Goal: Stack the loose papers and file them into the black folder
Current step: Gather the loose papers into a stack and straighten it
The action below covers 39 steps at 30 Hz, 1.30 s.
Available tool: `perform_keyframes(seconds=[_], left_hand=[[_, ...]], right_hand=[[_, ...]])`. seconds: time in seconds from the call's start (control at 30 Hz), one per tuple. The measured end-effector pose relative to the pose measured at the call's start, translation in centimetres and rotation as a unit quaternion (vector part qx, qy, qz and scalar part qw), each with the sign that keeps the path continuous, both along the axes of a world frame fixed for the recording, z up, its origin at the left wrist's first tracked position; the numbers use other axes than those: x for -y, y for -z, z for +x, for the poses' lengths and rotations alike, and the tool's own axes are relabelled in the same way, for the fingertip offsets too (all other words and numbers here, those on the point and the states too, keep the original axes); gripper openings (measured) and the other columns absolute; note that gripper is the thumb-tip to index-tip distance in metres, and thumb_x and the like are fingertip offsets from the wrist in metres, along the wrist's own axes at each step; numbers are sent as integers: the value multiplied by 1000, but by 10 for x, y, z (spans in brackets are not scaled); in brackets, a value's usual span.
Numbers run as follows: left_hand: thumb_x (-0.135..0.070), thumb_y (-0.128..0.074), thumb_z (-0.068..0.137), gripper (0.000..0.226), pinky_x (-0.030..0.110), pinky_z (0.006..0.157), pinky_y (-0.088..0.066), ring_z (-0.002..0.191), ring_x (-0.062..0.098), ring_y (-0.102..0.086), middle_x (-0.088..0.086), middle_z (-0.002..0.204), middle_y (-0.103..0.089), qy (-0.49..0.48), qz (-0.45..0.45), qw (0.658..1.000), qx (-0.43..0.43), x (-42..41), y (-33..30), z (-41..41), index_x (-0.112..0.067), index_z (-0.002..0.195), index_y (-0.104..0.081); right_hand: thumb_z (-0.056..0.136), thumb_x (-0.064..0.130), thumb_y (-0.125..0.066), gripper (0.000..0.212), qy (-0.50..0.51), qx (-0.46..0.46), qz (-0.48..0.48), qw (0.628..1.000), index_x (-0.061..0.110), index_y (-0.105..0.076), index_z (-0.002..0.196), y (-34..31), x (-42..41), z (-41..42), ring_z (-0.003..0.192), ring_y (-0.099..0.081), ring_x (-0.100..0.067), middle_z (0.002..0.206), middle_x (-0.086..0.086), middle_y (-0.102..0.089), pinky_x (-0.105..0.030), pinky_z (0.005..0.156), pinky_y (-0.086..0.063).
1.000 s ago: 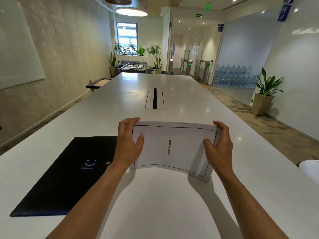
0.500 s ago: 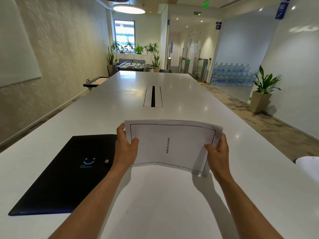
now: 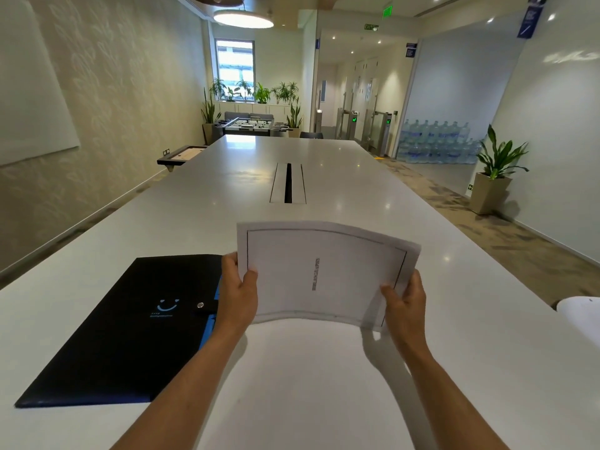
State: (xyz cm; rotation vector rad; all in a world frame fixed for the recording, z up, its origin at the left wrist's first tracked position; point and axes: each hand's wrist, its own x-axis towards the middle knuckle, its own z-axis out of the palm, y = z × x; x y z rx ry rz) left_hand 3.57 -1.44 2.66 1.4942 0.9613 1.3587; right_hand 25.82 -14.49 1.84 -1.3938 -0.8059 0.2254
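The papers (image 3: 321, 274) have risen off the tabletop (image 3: 324, 384) since before, near its front edge, pinched by the left hand (image 3: 238, 293) and right hand (image 3: 406, 300). The sheets seem unevenly aligned and may slip, since the black folder (image 3: 130, 326) is closed.

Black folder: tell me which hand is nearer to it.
Left. The left hand grips the papers just over the black folder's right edge; the right hand holds the stack's far side, well clear of it.

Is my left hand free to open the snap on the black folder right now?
Probably not yet. The left hand grips the papers together with the right hand. The snap on the closed black folder lies uncovered, just beside the left hand.
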Motion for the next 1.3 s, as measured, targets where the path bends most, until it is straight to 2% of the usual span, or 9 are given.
perform_keyframes(seconds=[0.2, 0.37, 0.57, 0.73, 0.83, 0.93, 1.1, 1.23, 1.3], left_hand=[[-11, -47, 98, 17, 28, 76, -49, 93, 16, -59, 2, 105, -59, -15, -41, 999, -25, 3, 24, -3, -18, 113, -43], [-11, -51, 96, 15, 31, 78, -52, 92, 17, -63, -4, 99, -62, -5, -8, 998, -58, -4, 2, -9, -18, 108, -48], [-33, -61, 91, 22, 35, 84, -51, 96, 22, -63, 5, 101, -66, 53, -44, 988, -139, -23, -10, -33, -23, 110, -61], [-50, -71, 72, 41, 31, 63, -40, 80, 22, -56, 9, 93, -61, 170, -188, 963, 89, -17, -1, -36, -15, 90, -61], [-44, -79, 64, 42, 34, 69, -47, 79, 21, -60, 10, 84, -59, 161, -221, 947, 171, -2, 6, -16, -15, 84, -57], [-41, -82, 66, 69, 45, 93, -50, 101, 25, -62, 10, 106, -64, 126, -255, 934, 216, 14, 9, 12, -3, 117, -55], [-24, -69, 86, 65, 49, 110, -35, 130, 25, -46, 1, 142, -50, -29, -257, 922, 287, 25, -4, 39, -27, 143, -39], [-16, -61, 92, 66, 48, 111, -34, 136, 23, -40, 1, 150, -40, -75, -187, 943, 266, 21, -12, 40, -26, 149, -29], [-19, -61, 91, 67, 50, 111, -35, 137, 24, -38, 3, 152, -37, -83, -158, 952, 249, 18, -18, 39, -27, 149, -27]], right_hand=[[93, 1, -53, 26, -34, -52, -29, 998, 18, -56, 111, 13, 3, -5, 95, -62, -12, 105, -2, -64, -22, 74, -48], [93, 3, -53, 27, -23, -20, -39, 999, 29, -56, 95, -1, 2, -1, 85, -61, -14, 94, 2, -64, -26, 70, -48], [92, 1, -55, 15, -18, -101, -23, 994, 8, -60, 104, -2, 3, 7, 84, -62, -26, 91, -5, -65, -30, 69, -49], [90, -5, -50, 26, -13, -245, 4, 969, 9, -60, 109, -5, -4, -6, 82, -65, -26, 97, -9, -68, -33, 68, -52], [87, -10, -47, 32, -24, -327, 40, 944, 8, -59, 110, -4, -13, -25, 83, -66, -27, 98, -10, -69, -37, 74, -53], [87, -10, -48, 33, -29, -359, 33, 932, 13, -61, 106, 2, -22, -46, 85, -66, -24, 97, -7, -69, -35, 73, -53], [90, -5, -49, 35, -60, -430, 36, 900, 13, -60, 118, 14, -30, -80, 100, -65, -27, 113, -9, -68, -44, 92, -50], [92, -1, -48, 25, -97, -463, 46, 880, 17, -62, 101, 10, -27, -87, 79, -64, -17, 90, -3, -69, -30, 66, -50], [93, -2, -48, 24, -121, -448, 41, 885, 16, -61, 102, 4, -27, -85, 82, -64, -17, 92, -4, -68, -29, 66, -51]])
